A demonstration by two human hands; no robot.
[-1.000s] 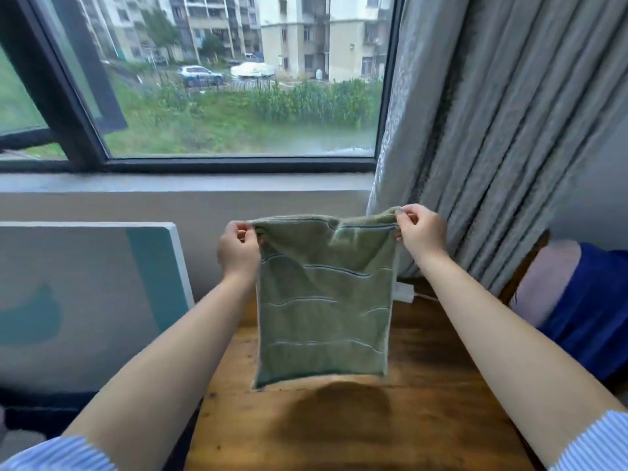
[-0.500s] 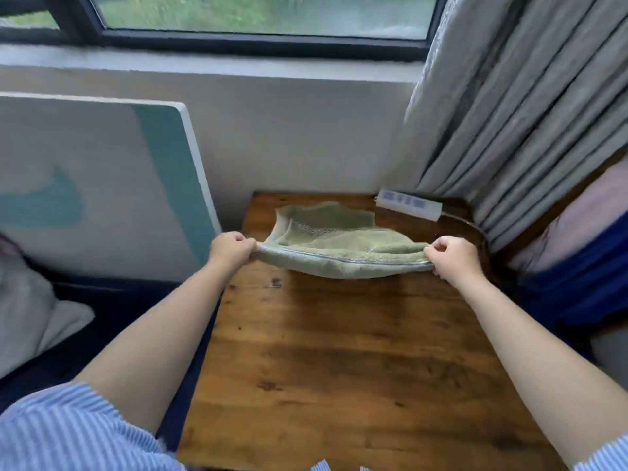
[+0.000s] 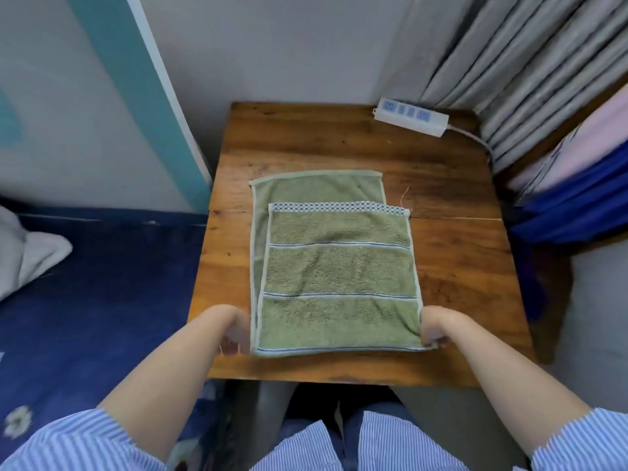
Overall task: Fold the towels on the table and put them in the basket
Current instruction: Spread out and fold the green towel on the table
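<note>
Where half second ago towel (image 3: pixel 336 266) sagged mid-air, now lies flat on table (image 3: pixel 458 266), folded unevenly. Left hand (image 3: pixel 234 331), right hand (image 3: pixel 433 329) still pinch near corners. No basket in view.

We cannot see the fingertips of our left hand (image 3: pixel 234 331) or right hand (image 3: pixel 433 329); they curl under at the towel (image 3: pixel 336 277) corners. The towel's top layer hides most of the lower one. The frame's edge cuts our sleeves (image 3: pixel 577 443). No basket shows.
</note>
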